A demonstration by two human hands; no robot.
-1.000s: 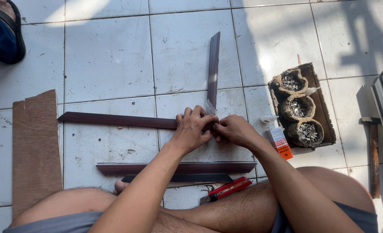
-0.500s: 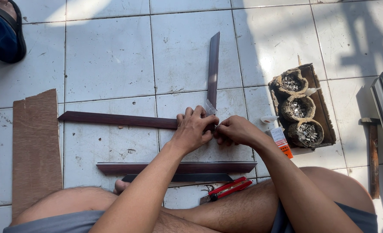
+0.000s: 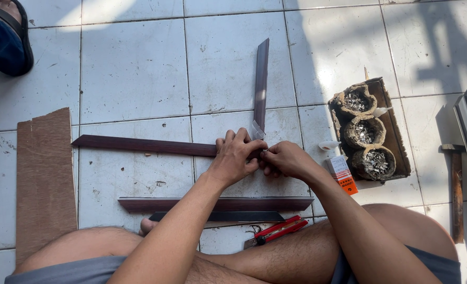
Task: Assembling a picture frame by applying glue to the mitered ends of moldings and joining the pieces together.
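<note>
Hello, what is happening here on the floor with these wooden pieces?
A person sits cross-legged on a white tiled floor. The left hand and right hand meet at the corner where two dark brown moulded wooden strips join at a right angle, and press on that joint. Two more dark strips and a red cutter knife lie near the legs. A tray of three small baskets of metal fasteners stands to the right.

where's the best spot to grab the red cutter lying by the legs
Probably the red cutter's red body near its middle, pinched across its narrow width from above. It lies flat on the tile, slanted, with its dark tip toward the left, so the upper right end is the safer one. The right hand looks nearer, though both hands are at the dark strips' corner.
</note>
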